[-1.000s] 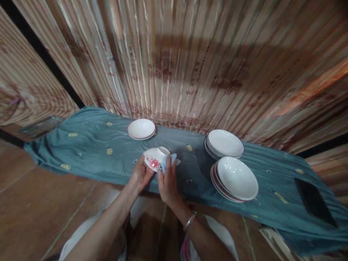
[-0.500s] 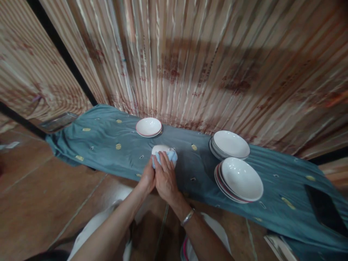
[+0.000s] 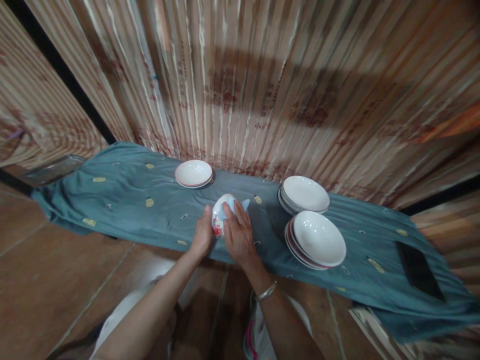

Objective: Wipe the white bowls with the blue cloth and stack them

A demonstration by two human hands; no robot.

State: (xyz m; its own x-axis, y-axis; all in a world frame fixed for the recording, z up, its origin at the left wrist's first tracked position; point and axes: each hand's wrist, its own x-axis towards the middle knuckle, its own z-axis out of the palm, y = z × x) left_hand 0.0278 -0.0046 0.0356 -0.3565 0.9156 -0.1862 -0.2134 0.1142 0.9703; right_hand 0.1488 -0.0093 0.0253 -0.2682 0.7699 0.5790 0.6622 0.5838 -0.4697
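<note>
A white bowl [image 3: 216, 218] with a red flower pattern is tilted up over the middle of the cloth-covered table, its patterned side partly facing me. My left hand [image 3: 203, 233] grips its left edge, thumb up. Spread over its right side, my right hand [image 3: 239, 234] presses a light blue cloth [image 3: 244, 204] against the surface; fingers cover much of both. Just beyond the hands is a small stack of red-rimmed white dishes [image 3: 193, 173]. To the right stand two stacks of white bowls, a rear one [image 3: 305, 193] and a nearer one [image 3: 319, 238].
A green tablecloth [image 3: 131, 192] with yellow pineapple prints covers the table. A black phone-like slab [image 3: 420, 270] lies at the right end. Behind hangs a striped curtain [image 3: 232, 100], with black poles [image 3: 67, 75] at the sides. A glassy tray [image 3: 56, 167] sits beyond the left end.
The bowl has turned so its red flower pattern shows. My hands, earlier close together, have moved apart, with my right hand and the cloth now on its right side. The view has shifted slightly.
</note>
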